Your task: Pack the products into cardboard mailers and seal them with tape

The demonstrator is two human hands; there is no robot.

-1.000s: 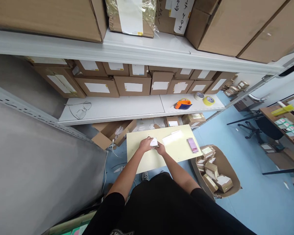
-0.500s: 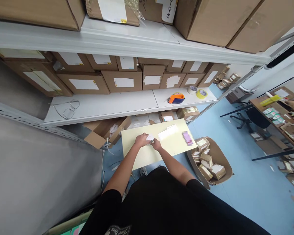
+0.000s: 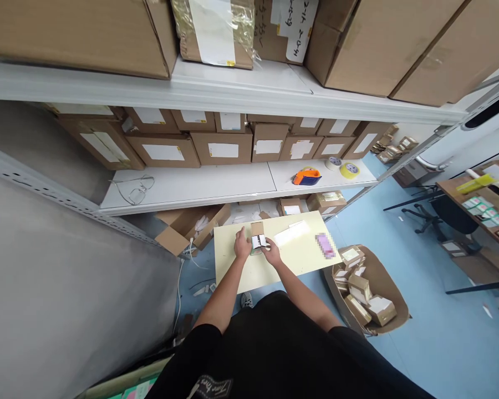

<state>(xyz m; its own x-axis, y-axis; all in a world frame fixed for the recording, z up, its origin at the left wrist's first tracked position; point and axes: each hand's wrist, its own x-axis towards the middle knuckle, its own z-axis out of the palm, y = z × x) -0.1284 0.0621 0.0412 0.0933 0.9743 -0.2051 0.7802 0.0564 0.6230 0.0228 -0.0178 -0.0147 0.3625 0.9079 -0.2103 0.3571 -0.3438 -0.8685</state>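
Observation:
A small cardboard box [image 3: 257,228] is between my hands above the cream board, with its brown flap standing up at the far side. White contents or inner flaps [image 3: 258,241] with a dark strip show at its opening. My left hand [image 3: 242,245] grips the box's left side, thumb against it and fingers partly hidden. On the right side my right hand [image 3: 271,252] is closed on the near corner. White paper sheets [image 3: 291,233] lie flat on the board to the right. Farther right is a purple, pixelated item [image 3: 325,245].
The cream board [image 3: 233,271] sits below a shelf [image 3: 191,191] with an orange tape dispenser [image 3: 306,176], tape rolls [image 3: 350,170] and wire-framed glasses [image 3: 137,191]. An open carton [image 3: 178,230] stands left. A large carton [image 3: 393,299] of small parcels stands right.
The small box now shows its raised brown flap and white-and-dark opening, where earlier a white item was between my hands. My hands have moved apart. The camera view has shifted.

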